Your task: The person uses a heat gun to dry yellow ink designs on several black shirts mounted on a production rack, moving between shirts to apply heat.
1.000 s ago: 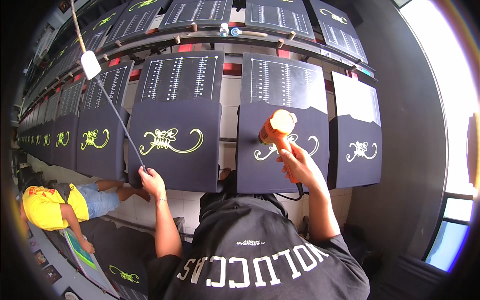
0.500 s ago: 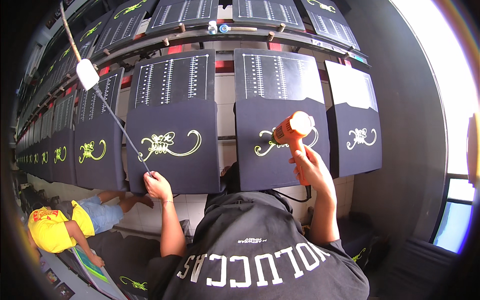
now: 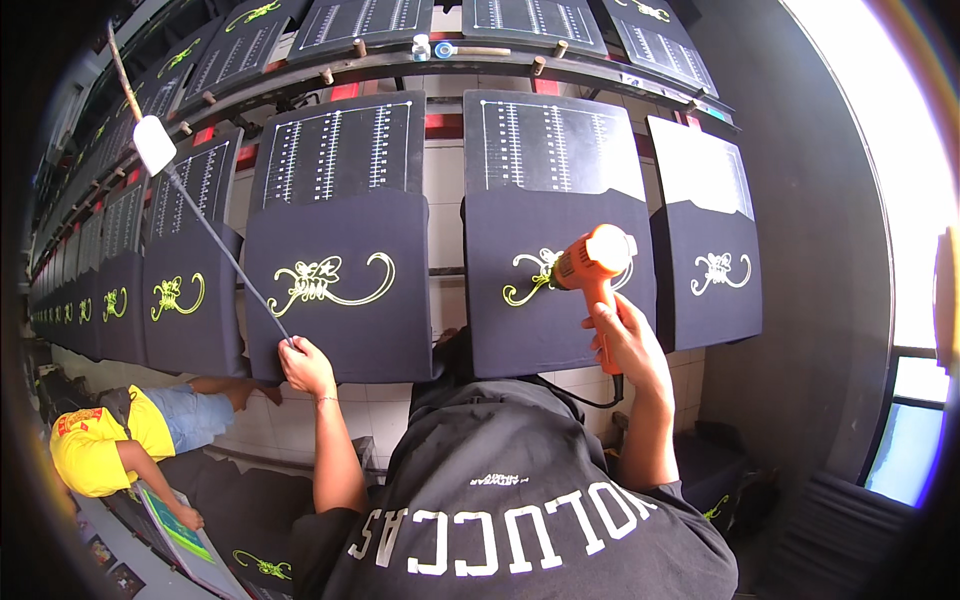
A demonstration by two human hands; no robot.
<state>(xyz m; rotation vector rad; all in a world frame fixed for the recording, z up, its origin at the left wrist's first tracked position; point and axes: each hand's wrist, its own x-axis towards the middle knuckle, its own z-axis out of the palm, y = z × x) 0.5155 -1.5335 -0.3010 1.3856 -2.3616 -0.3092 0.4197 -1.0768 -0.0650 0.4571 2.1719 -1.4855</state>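
My right hand point(image 3: 632, 345) is closed round the handle of an orange heat gun point(image 3: 592, 262). Its nozzle points left, over the yellow-green scroll print point(image 3: 522, 290) on a black fabric piece point(image 3: 560, 340), and hides part of that print. My left hand point(image 3: 308, 368) grips the lower end of a dark cable point(image 3: 228, 255), at the near edge of the neighbouring fabric piece point(image 3: 340, 345). Up and to the left, that slanting cable meets a white block-shaped fitting point(image 3: 153, 145). A complete yellow-green print point(image 3: 325, 281) shows on this second piece.
Fabric-covered boards run in a row leftward; the rightmost carries a whitish print point(image 3: 722, 271). Behind them, a rail point(image 3: 490, 64) with pegs holds a small bottle point(image 3: 421, 47). A person in a yellow shirt point(image 3: 110, 445) handles a green-inked screen frame point(image 3: 178, 525) at lower left. A dark wall point(image 3: 790, 250) stands right.
The heat gun has shifted slightly right over the print, uncovering more of its left part. The view has moved a little. Both hands keep their holds.
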